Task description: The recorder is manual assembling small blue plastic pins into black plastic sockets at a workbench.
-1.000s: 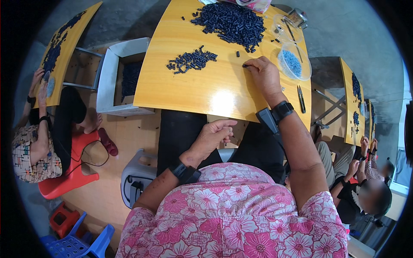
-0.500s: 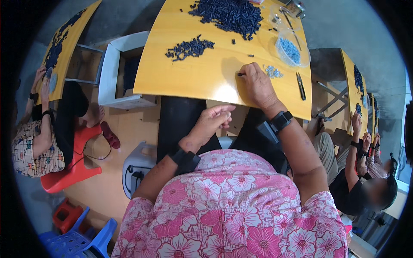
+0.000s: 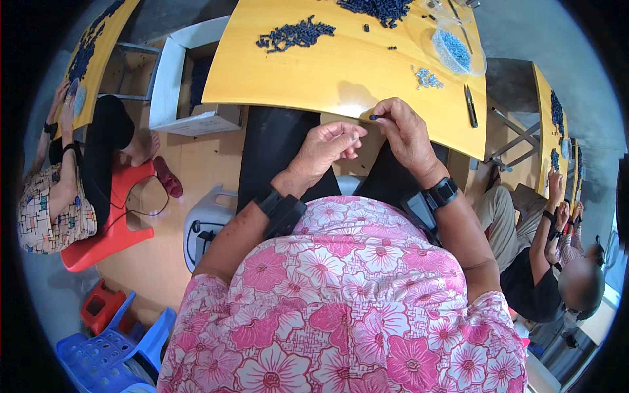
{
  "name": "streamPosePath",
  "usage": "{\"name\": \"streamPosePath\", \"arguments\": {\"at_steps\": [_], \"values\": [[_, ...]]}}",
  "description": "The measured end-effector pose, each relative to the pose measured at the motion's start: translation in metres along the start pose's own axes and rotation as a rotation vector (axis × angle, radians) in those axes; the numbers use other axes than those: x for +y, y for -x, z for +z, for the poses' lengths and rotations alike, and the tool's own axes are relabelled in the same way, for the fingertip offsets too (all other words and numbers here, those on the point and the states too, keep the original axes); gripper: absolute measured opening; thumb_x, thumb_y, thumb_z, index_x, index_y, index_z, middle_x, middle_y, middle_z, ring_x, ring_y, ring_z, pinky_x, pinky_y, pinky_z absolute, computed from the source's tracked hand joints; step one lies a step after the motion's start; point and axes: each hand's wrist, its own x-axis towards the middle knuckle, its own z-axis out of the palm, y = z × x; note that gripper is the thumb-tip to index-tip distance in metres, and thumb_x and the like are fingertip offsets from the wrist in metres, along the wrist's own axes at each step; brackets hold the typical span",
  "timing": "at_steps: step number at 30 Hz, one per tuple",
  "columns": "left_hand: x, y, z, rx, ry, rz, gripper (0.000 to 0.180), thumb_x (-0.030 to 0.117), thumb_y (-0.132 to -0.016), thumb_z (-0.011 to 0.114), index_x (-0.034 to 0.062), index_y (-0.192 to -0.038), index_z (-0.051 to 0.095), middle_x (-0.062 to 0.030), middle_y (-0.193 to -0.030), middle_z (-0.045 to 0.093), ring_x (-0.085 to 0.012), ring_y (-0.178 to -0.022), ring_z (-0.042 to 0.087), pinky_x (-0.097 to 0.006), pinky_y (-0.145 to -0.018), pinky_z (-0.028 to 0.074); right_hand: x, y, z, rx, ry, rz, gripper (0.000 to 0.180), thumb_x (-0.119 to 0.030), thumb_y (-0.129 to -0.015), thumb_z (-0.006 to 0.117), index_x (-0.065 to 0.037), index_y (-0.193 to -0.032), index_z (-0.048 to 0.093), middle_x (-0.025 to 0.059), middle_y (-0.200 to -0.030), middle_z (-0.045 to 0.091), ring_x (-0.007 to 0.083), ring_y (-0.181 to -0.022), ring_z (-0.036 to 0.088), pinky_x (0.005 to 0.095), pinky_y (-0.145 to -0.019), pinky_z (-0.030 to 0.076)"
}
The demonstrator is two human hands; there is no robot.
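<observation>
My right hand (image 3: 405,134) is at the near edge of the yellow table (image 3: 288,78), pinching a small black tubular piece (image 3: 375,117) between thumb and forefinger. Just left of it and slightly lower, over my lap, is my left hand (image 3: 327,149). Its fingers are curled with the thumb pressed against them; whatever is in them, if anything, does not show. On the table lie a small heap of black tubular pieces (image 3: 295,35) and a larger black heap (image 3: 377,8). Right of those are a scatter of small shiny pale-blue pieces (image 3: 429,78) and a clear bowl of light-blue pieces (image 3: 452,51).
Slim dark snips or tweezers (image 3: 470,106) lie near the table's right side. A white box (image 3: 168,98) stands left of the table, with a red stool (image 3: 121,226) and a blue chair (image 3: 105,357) beyond. People work at tables on both sides.
My right hand has drawn back from the tabletop toward my left hand, bringing the black piece along. The view has shifted, so the table sits higher in the picture.
</observation>
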Motion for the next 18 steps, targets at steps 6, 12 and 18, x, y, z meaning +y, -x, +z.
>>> {"name": "streamPosePath", "arguments": {"at_steps": [6,12,18], "values": [[0.0,-0.001,0.0,-0.017,0.005,0.028,0.023,0.024,-0.092,0.06,0.0019,-0.098,0.061,-0.0011,-0.083,0.058,-0.0073,-0.073,0.055,-0.025,-0.074,0.051,-0.001,0.007,0.007,-0.077,-0.042,-0.069,0.017,-0.004,-0.081,0.056,-0.004,-0.098,0.056,0.0148,-0.092,0.057,0.0334,-0.087,0.058,0.0367,-0.077,0.048],[-0.006,-0.001,-0.002,-0.011,-0.146,0.051,0.02,0.02,-0.092,0.058,0.0017,-0.099,0.061,-0.0001,-0.083,0.059,-0.0066,-0.071,0.056,-0.024,-0.071,0.051,-0.013,0.01,0.007,-0.207,0.205,-0.114,0.014,-0.007,-0.083,0.051,-0.002,-0.096,0.055,0.0173,-0.09,0.056,0.0351,-0.084,0.058,0.0398,-0.075,0.048],[-0.002,0.004,0.001,-0.013,-0.155,0.063,0.021,0.018,-0.092,0.058,0.0009,-0.104,0.061,-0.0001,-0.083,0.058,-0.0066,-0.072,0.055,-0.023,-0.07,0.051,-0.013,0.014,0.01,-0.131,0.192,-0.17,0.019,0.002,-0.079,0.059,-0.002,-0.096,0.053,0.0128,-0.085,0.055,0.0297,-0.075,0.059,0.0354,-0.065,0.048]]}}
